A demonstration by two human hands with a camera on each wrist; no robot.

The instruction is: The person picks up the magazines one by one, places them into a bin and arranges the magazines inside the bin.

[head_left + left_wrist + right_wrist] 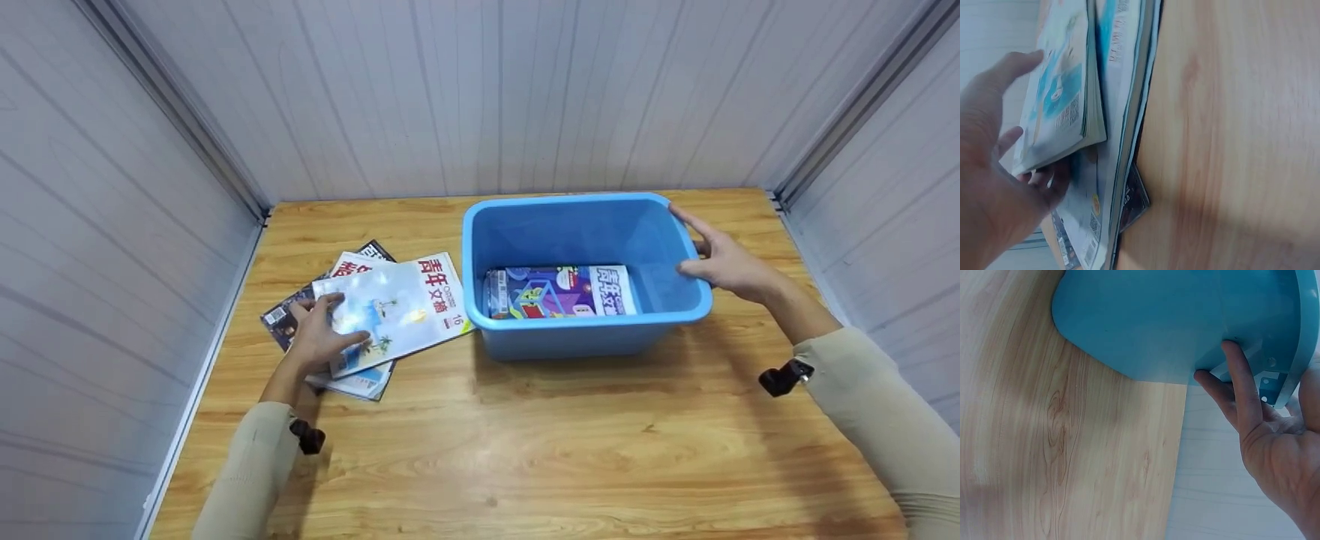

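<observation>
Magazines [352,315] in a loose fan lie on the wooden table [525,450], directly beneath the left hand [319,337]. Topmost is a pale blue magazine [397,304] with red characters along its far edge; the left-hand grip is clamped on its near corner, thumb on the cover and fingers [1044,180] curled under the raised edge, as the left wrist view shows. Below that corner sit a second light-covered magazine [1117,112] and a dark-covered magazine [281,319], both flat on the table.

Just beyond the far end of the top magazine, away from the left hand, stands a blue plastic bin [592,330]. Inside it, on the floor along the near wall, lies another magazine [562,291] with a purple and blue cover. The right hand [724,262] holds the bin's rim on its own side: thumb over the top edge, fingers [1241,388] pressed against the outer wall under the lip, so this grip is closed about the rim.

Past the bin and both hands, pale panelled walls [480,90] enclose the table on three sides. Beige sleeves [877,397] cover both forearms, each bearing a small black mount at the wrist.
</observation>
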